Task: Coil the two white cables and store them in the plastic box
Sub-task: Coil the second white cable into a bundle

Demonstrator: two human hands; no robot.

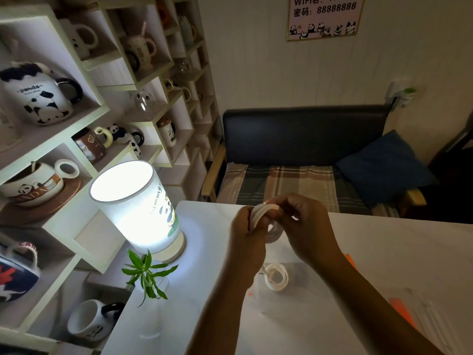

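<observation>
The room is dim; a lit cylindrical lamp (137, 206) is the main light, its top blown out to white glare. It casts a pale halo on the table (384, 252) around its base. Shelves (76, 139) left of the lamp bend outward (wide-angle distortion), and detail far from it looks soft and grainy.

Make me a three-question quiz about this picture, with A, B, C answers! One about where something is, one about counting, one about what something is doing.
1. Where is the coiled cable that nobody holds?
A. on the sofa
B. in the clear plastic box
C. on a shelf

2. How many hands grip the other cable?
A. none
B. one
C. two

3. The lamp is:
A. lit
B. dark
C. tipped over

Answers: B, it lies inside the box on the table; C, the left hand and right hand both pinch it; A, its shade glows.
</observation>
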